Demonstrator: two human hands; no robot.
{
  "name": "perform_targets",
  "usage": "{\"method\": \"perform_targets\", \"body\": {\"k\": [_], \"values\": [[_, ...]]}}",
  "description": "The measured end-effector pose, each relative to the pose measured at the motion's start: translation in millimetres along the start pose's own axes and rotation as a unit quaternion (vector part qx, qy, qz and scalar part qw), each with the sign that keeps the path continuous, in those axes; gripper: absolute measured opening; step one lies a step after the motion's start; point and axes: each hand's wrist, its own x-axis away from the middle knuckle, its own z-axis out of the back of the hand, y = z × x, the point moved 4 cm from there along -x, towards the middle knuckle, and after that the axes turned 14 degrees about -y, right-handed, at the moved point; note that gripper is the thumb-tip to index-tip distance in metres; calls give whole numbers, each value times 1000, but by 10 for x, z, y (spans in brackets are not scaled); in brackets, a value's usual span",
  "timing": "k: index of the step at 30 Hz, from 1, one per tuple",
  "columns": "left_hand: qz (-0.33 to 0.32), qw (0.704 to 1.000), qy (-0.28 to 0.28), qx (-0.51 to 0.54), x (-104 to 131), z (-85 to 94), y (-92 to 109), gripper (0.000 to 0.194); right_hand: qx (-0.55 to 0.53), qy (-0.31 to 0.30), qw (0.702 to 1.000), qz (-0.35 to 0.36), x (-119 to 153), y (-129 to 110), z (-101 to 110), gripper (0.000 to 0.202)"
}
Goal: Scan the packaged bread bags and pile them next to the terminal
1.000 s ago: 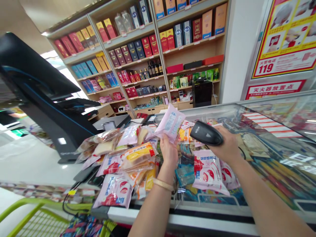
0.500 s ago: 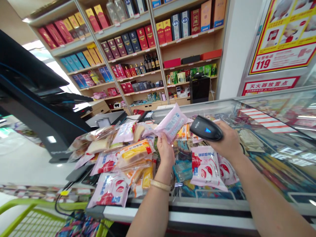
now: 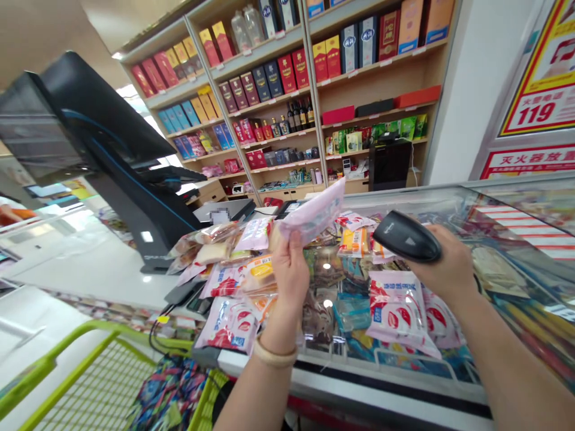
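A pale pink snack packet (image 3: 314,211) is pinched in my left hand (image 3: 290,266), raised over the counter and tilted. My right hand (image 3: 447,263) is wrapped round a black barcode scanner (image 3: 408,237), whose head points left toward the packet. Left of my left hand lies a heap of packaged bread, with a pink-and-red packet (image 3: 230,323) at its front and an orange-and-yellow packet (image 3: 259,270) on top. On the glass below the scanner rest more pink-and-red packets (image 3: 398,308). An orange packet (image 3: 354,242) lies between the two hands, farther back.
A black monitor on a stand (image 3: 130,161) rises at the left. The glass display case (image 3: 530,281) stretches right. A green shopping cart (image 3: 90,359) stands at the lower left, with a colourful bundle (image 3: 166,389) beside it. Shelves of boxes (image 3: 278,84) line the back.
The view has swung left, so the scene sits farther right. The packet in my left hand has turned to a steeper, more edge-on tilt. The blue light on the scanner no longer shows.
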Motion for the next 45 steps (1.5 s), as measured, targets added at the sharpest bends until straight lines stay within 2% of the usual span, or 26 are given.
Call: {"method": "perform_targets", "body": {"k": [2, 4, 6, 8, 12, 14, 16, 20, 23, 25, 27, 29, 31, 33, 34, 35, 36, 39, 42, 45], "values": [[-52, 991, 0, -124, -109, 386, 140, 43, 4, 2, 1000, 8, -3, -1, 4, 26], [-98, 968, -7, -232, -275, 745, 185, 44, 7, 7, 1000, 25, -2, -5, 3, 23], [-132, 937, -29, -323, -488, 1025, 129, 44, 8, 7, 999, 36, 2, 0, -7, 24], [-137, 899, -66, -410, -712, 1215, -11, 44, 11, 5, 999, 35, 8, 15, -23, 26], [-59, 816, -211, -535, -998, 1383, -375, 44, 20, 15, 999, 32, 19, 36, -35, 28], [-32, 778, -267, -568, -1014, 1440, -486, 46, 22, 16, 999, 31, 20, 38, -35, 28], [-29, 757, -295, -583, -987, 1508, -525, 53, 20, 19, 999, 26, 21, 39, -33, 30], [-22, 760, -318, -566, -946, 1638, -493, 69, 17, 26, 999, 17, 28, 48, -35, 28], [-25, 792, -281, -541, -980, 1605, -346, 72, 18, 30, 999, 17, 30, 59, -36, 26], [-58, 826, -233, -510, -1017, 1421, -176, 70, 9, 39, 999, 11, 28, 71, -23, 27], [-105, 859, -193, -463, -1047, 1063, -4, 66, -1, 54, 999, -2, 24, 84, 1, 26], [-142, 884, -183, -405, -1065, 541, 97, 59, -2, 64, 998, -8, 19, 88, 25, 23], [-140, 897, -213, -360, -1074, -77, 72, 54, 4, 68, 998, -9, 14, 87, 42, 21], [-79, 876, -287, -379, -1065, -696, -105, 53, 7, 68, 998, -13, 13, 95, 52, 20], [-27, 852, -327, -407, -1049, -962, -241, 55, 7, 66, 998, -20, 13, 105, 55, 20], [32, 821, -364, -439, -1024, -1181, -396, 57, 7, 66, 997, -29, 14, 117, 57, 19], [58, 806, -383, -447, -1001, -1358, -526, 57, 8, 66, 997, -36, 14, 126, 59, 19], [111, 775, -415, -464, -943, -1672, -902, 56, 11, 69, 997, -40, 9, 128, 61, 20], [143, 751, -427, -483, -935, -1799, -1214, 57, 6, 72, 997, -35, 2, 88, 54, 20], [155, 736, -434, -496, -983, -1891, -1429, 56, -2, 60, 998, -27, -2, 32, 24, 18]]}}
